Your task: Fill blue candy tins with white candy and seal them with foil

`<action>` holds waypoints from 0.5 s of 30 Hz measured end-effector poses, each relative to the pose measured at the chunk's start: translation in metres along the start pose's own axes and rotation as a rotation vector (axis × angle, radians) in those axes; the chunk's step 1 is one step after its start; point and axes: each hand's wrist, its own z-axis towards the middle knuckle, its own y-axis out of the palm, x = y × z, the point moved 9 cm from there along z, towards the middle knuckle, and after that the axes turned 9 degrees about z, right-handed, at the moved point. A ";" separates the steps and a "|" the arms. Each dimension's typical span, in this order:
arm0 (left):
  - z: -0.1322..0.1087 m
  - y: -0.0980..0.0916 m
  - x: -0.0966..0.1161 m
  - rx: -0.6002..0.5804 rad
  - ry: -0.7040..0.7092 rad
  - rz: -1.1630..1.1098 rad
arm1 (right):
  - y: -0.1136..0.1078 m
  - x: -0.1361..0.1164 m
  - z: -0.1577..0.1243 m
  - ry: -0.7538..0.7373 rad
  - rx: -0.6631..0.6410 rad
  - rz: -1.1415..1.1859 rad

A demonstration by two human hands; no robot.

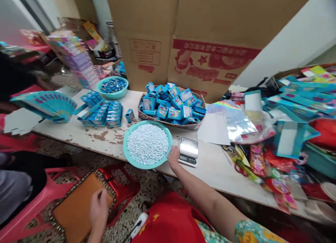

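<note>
A turquoise plastic basin (125, 152) full of small white pellet-like pieces stands at the table's front edge. My right hand (173, 158) has its fingers closed on the basin's right rim. Just right of that hand lies a small digital scale (189, 148) with a bare metal plate. My left hand (99, 206) is low at the left, over an orange-topped stool (76, 208) and away from the table. Its fingers look bent but are smeared by motion, and I see nothing clearly held in it.
Behind the basin, a basket (172, 123) holds small blue boxes. Rows of similar boxes (114, 113) and a second basin (112, 94) with small packets stand left. Scissors (240, 168) and packaging (288, 138) crowd the right. A seated person (15, 187) is at left.
</note>
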 end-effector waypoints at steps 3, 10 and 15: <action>0.030 0.007 0.129 0.178 0.394 -0.035 | 0.000 0.005 0.002 0.043 -0.011 0.083; 0.034 0.072 0.318 0.240 0.922 0.082 | -0.001 0.004 0.006 0.050 -0.168 0.226; 0.049 0.118 0.337 0.173 0.855 0.205 | -0.006 -0.001 0.012 0.011 -0.288 0.256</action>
